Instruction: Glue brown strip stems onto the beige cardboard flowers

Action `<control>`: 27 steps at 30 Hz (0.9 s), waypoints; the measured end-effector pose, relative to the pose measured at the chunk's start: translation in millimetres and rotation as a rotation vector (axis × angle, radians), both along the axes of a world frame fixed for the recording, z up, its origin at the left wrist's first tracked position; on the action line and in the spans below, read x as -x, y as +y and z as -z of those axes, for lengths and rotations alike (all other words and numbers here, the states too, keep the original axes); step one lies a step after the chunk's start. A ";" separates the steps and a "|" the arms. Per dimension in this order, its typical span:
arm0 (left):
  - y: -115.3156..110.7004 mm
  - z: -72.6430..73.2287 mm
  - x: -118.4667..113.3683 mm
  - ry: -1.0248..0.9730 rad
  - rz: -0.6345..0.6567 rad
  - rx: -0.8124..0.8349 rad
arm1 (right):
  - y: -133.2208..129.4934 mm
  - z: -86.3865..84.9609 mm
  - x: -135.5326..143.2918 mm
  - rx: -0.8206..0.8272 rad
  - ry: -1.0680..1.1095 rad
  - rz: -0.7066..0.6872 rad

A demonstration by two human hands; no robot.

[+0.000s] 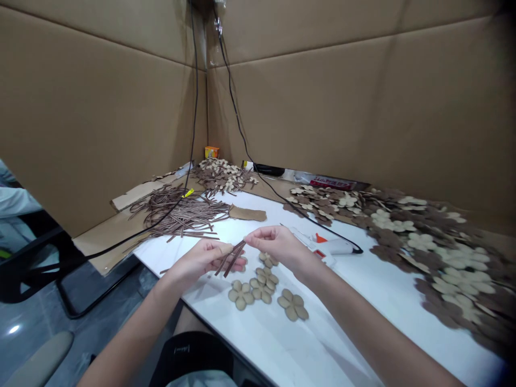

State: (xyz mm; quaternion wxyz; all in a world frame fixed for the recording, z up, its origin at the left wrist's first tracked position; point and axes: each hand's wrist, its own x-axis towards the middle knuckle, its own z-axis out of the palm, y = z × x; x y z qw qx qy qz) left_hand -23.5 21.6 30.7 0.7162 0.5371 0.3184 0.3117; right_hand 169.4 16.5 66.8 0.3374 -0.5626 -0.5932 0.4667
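Observation:
Thin brown strips (231, 260) are held between both hands over the white table. My left hand (209, 258) is closed round the strips, its thumb on top. The fingertips of my right hand (268, 240) pinch their upper ends. Just below the hands lie several tan flower shapes (241, 294) with rounded petals. A white glue gun (336, 245) with an orange part rests beyond my right forearm. Behind my left hand is a large pile of brown strips (181, 212).
Brown and cream flower pieces (455, 263) are heaped along the right side, with another heap (220, 174) in the back corner. A black cable (237, 115) hangs down onto the table. Cardboard walls (342, 97) enclose the back. A black chair (36, 263) stands at left.

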 end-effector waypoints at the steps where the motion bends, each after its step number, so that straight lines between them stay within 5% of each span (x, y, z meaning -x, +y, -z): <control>1: 0.0 0.6 0.0 0.007 0.016 0.008 | 0.4 -0.4 -0.6 -0.008 -0.004 0.004; 18: -4.3 3.5 2.7 0.042 0.110 -0.026 | -1.2 -2.5 -5.2 0.020 -0.015 -0.011; 24: -5.0 -14.8 2.1 0.289 -0.257 -0.378 | -5.3 -0.1 2.5 0.010 0.057 -0.024; 27: -9.4 -20.1 -5.8 0.352 -0.339 -0.490 | -7.5 -0.7 7.5 -0.015 0.100 -0.019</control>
